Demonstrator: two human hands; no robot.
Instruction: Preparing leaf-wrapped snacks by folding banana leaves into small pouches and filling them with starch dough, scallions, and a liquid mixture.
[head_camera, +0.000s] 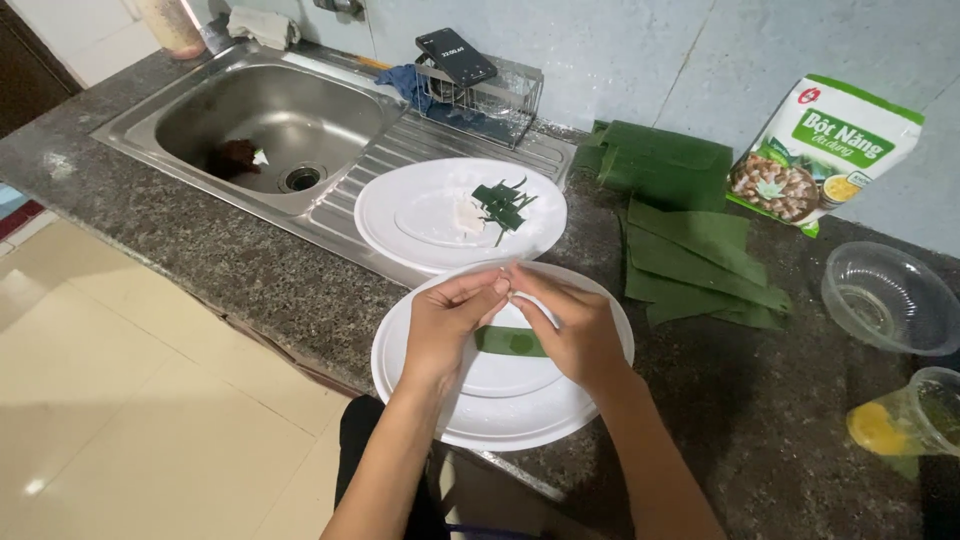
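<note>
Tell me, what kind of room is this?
Most likely a home kitchen. There is a steel sink set in a speckled stone counter, white plates and a packet of flour against the wall.

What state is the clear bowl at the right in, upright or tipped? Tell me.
Upright. The clear plastic bowl sits on the dark counter with its open rim facing up; whether anything is inside, cannot tell.

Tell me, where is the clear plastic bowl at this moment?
In the head view, the clear plastic bowl stands at the right edge of the dark counter, below the printed bag and right of the green leaves.
</note>
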